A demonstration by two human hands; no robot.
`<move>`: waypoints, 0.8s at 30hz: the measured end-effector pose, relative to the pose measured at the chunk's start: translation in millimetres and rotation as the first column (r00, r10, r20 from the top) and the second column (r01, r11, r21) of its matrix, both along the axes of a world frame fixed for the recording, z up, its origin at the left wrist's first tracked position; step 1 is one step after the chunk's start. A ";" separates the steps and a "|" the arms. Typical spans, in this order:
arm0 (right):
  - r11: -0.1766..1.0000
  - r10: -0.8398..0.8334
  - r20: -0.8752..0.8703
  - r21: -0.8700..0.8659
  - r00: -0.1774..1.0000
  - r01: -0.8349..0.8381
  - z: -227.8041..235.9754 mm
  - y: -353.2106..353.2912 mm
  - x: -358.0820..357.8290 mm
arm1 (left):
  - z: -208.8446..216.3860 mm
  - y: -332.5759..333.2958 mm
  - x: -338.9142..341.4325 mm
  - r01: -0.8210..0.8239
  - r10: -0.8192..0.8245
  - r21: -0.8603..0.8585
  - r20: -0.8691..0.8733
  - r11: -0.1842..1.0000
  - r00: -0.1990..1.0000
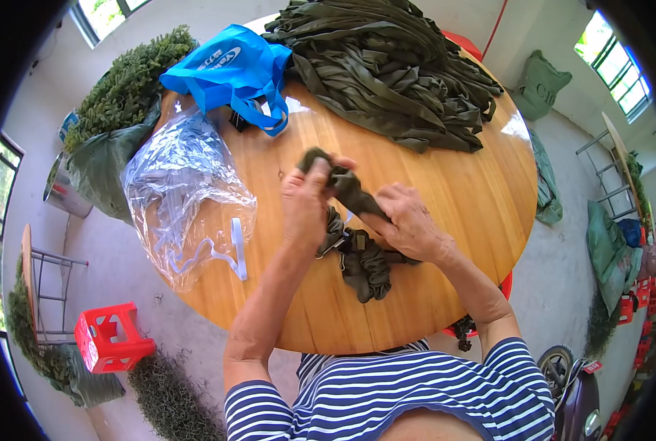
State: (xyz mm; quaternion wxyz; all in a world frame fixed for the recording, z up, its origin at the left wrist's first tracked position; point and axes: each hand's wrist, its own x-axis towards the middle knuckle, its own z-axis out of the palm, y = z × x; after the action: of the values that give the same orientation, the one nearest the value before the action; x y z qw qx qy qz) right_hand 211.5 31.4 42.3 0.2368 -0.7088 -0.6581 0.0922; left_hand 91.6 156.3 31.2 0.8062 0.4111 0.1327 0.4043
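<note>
Dark olive-green crumpled fabric strip [355, 197] is held above the near half of the round, glossy wooden table [460, 235]. Far-left end is pinched between thumb and fingers of the left hand [306, 202]; near-right end is gripped by the curled fingers of the right hand [415, 224]. Gathered olive fabric pieces [366, 272] are bunched just nearer. Clear plastic bag [185, 173] is left; big olive fabric pile [387, 73] is heaped far.

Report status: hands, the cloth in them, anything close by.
Left hand and right hand both gripping dark green cloth strip. Bunched dark pieces lying close by on wooden table. Clear plastic bag off to the left.
</note>
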 end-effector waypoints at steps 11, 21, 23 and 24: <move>0.976 -0.185 -0.355 0.043 0.917 0.213 15.7 0.0 -7.7 | -8.7 0.8 5.1 -0.009 0.014 -0.119 0.044 0.993 0.999; 0.997 -0.072 -0.364 -0.017 0.929 0.071 -5.9 0.6 5.7 | -12.8 8.7 3.9 0.040 -0.042 -0.104 -0.016 0.994 0.999; 0.992 -0.122 -0.473 -0.050 0.873 0.112 3.9 -1.0 2.5 | -12.4 6.3 4.1 0.084 -0.088 -0.129 -0.027 0.988 0.996; 0.993 -0.104 -0.493 0.003 0.864 0.121 4.2 -1.5 1.1 | -9.3 1.6 4.5 0.118 -0.124 -0.136 -0.043 0.984 0.991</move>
State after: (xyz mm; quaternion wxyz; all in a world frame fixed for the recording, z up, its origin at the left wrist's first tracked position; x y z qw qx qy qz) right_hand 212.6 29.9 46.5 0.4131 -0.6950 -0.5353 0.2445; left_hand 96.0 157.9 21.9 0.8511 0.3740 0.1546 0.3343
